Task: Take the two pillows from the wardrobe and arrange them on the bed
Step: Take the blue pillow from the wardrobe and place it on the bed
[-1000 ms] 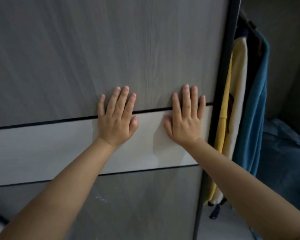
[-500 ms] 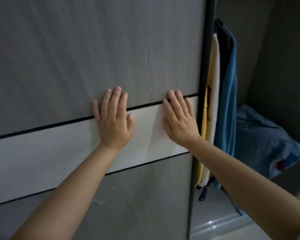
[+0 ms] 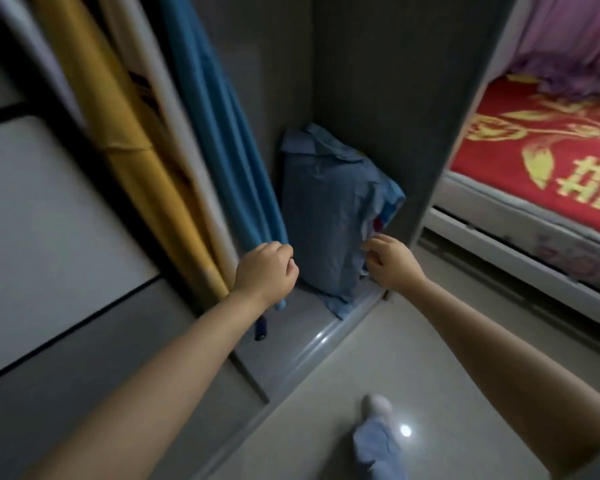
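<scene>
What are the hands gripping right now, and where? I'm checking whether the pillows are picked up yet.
The left hand and right hand curl at opposite near edges of the blue pillow stack; a closed grip cannot be confirmed.

Blue pillows [image 3: 329, 216] upright on wardrobe floor [image 3: 291, 344]

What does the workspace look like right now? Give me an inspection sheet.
Surface: wardrobe floor open to view; pale tiled room floor in front.
Job's things: blue pillows stand upright in the wardrobe's right corner; how many cannot be told. Bed with red cover at right, no pillow seen on it.
Clutter: hanging blue garment, yellow garment and white garment left of the pillows.
Hands: left hand curled at the blue garment's hem; right hand at the pillows' right edge, grip unclear.
Cables: nothing seen.
Surroundings: sliding door at left; purple fabric behind the bed.
</scene>
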### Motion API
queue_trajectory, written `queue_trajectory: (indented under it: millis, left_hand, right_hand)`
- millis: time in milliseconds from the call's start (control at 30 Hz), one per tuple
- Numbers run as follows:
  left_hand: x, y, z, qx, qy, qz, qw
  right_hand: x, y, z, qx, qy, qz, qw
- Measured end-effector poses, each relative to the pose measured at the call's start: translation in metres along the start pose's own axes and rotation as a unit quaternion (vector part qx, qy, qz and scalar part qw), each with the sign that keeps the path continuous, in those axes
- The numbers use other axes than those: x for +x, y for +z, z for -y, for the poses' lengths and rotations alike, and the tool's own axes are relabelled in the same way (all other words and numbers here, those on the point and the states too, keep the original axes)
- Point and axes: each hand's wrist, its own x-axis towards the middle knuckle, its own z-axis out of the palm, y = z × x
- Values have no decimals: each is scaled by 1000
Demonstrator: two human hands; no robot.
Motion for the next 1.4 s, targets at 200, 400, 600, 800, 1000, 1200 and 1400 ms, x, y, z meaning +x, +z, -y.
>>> queue_trajectory:
  millis: [200, 400, 600, 800, 1000, 1200, 1400]
  left_hand:
    - [153, 109, -33, -39, -100, 105, 989]
    - [274, 170, -29, -162, -280, 176, 930]
    - [364, 207, -2, -346, -384, 122, 847]
    - [463, 231, 9, -207, -237, -63, 947]
    - [516, 250, 31, -120, 15, 158, 980]
    - [512, 242, 34, 153, 110, 229, 955]
    - [501, 256, 13, 225, 143, 262, 927]
  right_hand:
    - [114, -19, -125, 56, 138, 42, 988]
    - [246, -21, -190, 175, 243, 112, 947]
    - [373, 9, -199, 211, 235, 64, 947]
    - [463, 64, -219, 197, 259, 82, 942]
    - [437, 90, -236, 189, 173, 110, 960]
    - [385, 71, -229, 80, -5, 93, 992]
    - [362, 69, -223, -1, 16, 138, 990]
